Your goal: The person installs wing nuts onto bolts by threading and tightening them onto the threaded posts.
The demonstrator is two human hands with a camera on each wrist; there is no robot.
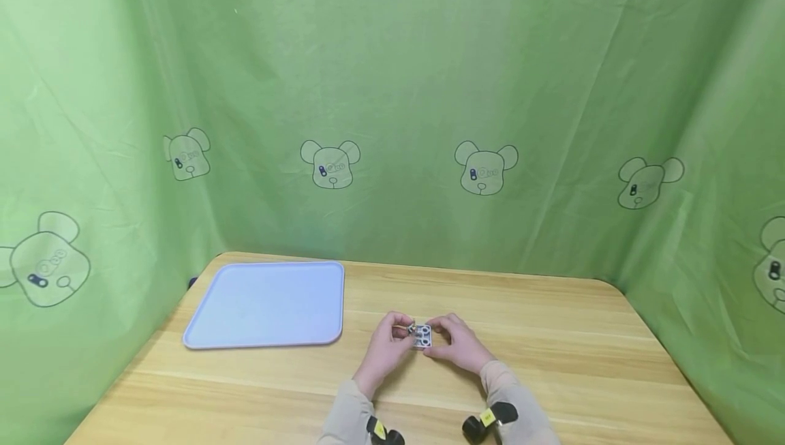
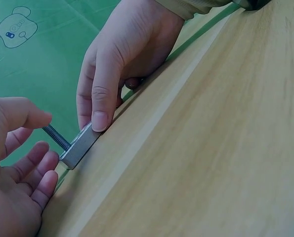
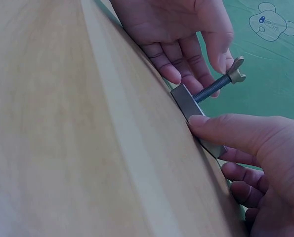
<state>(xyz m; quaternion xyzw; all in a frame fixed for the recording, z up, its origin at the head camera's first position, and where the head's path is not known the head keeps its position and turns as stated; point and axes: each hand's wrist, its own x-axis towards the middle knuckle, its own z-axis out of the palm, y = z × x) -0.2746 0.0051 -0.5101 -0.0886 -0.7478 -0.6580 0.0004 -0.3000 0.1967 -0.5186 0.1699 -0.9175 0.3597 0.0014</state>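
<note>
A small metal block (image 3: pixel 186 103) lies on the table between the two hands, its upper face showing ring-shaped openings in the head view. A threaded bolt (image 3: pixel 209 89) stands up from the block, with a wing nut (image 3: pixel 236 70) at its top end. My left hand (image 1: pixel 386 348) pinches the wing nut between thumb and forefinger, while its other fingers hang loosely beside the bolt. From the right, my right hand (image 1: pixel 463 346) grips the block by its edges, with its thumb (image 3: pixel 198 121) on the near side. In the left wrist view, the left fingers hide the wing nut.
A pale blue-lilac tray (image 1: pixel 270 305) lies at the left of the wooden table (image 1: pixel 552 315). Green curtains (image 1: pixel 405 90) printed with bear heads hang behind the table and on both sides. Black wrist cameras (image 1: pixel 490 421) sit on both forearms.
</note>
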